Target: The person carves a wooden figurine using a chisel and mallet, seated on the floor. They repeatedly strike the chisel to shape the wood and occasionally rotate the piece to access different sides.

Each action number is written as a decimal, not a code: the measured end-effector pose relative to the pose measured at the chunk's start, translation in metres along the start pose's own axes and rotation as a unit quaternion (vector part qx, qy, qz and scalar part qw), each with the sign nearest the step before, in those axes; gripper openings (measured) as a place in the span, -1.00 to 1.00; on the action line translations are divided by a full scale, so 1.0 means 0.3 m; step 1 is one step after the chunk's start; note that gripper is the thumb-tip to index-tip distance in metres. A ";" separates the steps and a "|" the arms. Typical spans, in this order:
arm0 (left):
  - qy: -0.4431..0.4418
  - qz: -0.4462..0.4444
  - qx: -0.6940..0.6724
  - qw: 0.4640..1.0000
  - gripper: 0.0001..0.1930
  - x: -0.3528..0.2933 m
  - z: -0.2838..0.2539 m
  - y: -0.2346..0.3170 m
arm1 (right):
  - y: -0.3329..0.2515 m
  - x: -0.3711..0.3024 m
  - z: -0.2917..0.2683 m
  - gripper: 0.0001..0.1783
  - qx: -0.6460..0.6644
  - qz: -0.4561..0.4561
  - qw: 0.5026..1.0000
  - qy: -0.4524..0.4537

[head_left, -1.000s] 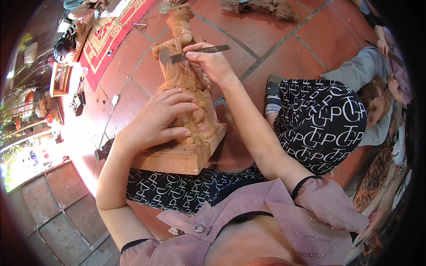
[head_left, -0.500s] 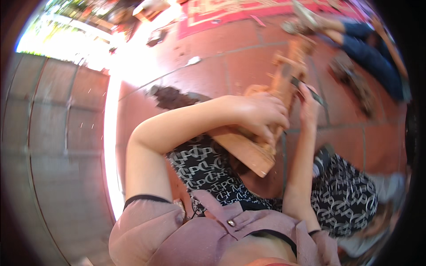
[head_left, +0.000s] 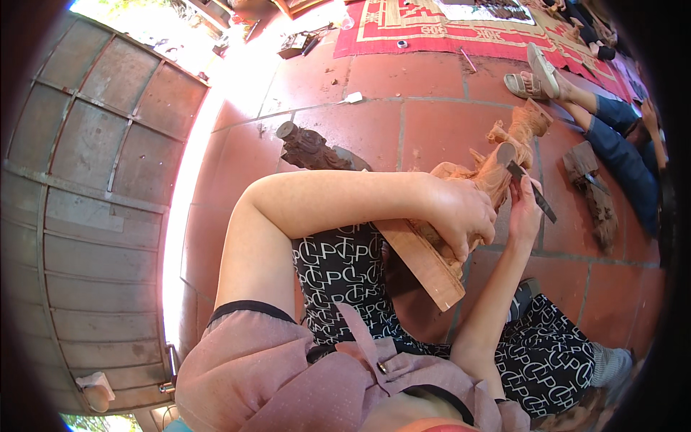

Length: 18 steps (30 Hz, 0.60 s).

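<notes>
A carved light-brown wooden figure (head_left: 495, 176) with a flat block base (head_left: 421, 265) leans across my lap, its carved end pointing up and right. My left hand (head_left: 461, 214) wraps over its middle, fingers closed on the wood. In my right hand (head_left: 525, 212) is a dark flat strip-like tool (head_left: 536, 194), pinched between thumb and fingers. The tool's upper end meets or nearly touches the carving beside a smooth brown oval patch. Whether it is a file or a blade I cannot make out.
A dark wooden carving (head_left: 309, 147) lies on the tiled floor beyond my left forearm. Another brown carved piece (head_left: 594, 198) lies at right, near a seated person's legs (head_left: 622, 158). A white scraper-like item (head_left: 353, 98), a red patterned mat (head_left: 432, 32) and a metal door (head_left: 101, 216) surround me.
The view has shifted, so everything sits lower and further right, and it is sharper. Both hands keep their hold on the carving and the dark strip-like tool.
</notes>
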<state>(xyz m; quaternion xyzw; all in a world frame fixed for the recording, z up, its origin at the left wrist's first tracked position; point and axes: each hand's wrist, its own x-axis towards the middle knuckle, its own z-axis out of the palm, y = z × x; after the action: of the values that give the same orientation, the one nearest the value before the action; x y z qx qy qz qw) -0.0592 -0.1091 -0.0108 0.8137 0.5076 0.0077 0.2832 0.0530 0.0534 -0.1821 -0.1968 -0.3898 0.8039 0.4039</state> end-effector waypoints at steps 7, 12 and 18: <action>0.001 -0.002 -0.001 1.000 -0.45 0.000 0.014 -0.001 | 0.006 -0.012 -0.002 -0.76 0.023 0.017 1.000 -0.012; 0.012 0.015 -0.002 1.000 -0.45 -0.007 0.015 -0.011 | 0.007 -0.010 -0.001 -0.73 -0.015 0.016 1.000 -0.008; -0.001 0.008 -0.017 1.000 -0.46 -0.009 0.003 -0.009 | 0.007 -0.021 0.029 -0.72 0.005 0.018 1.000 0.002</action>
<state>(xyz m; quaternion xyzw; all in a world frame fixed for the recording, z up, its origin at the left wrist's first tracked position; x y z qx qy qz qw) -0.0625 -0.1110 -0.0122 0.8127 0.5010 0.0178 0.2971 0.0503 0.0436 -0.1784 -0.2031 -0.3815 0.8126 0.3911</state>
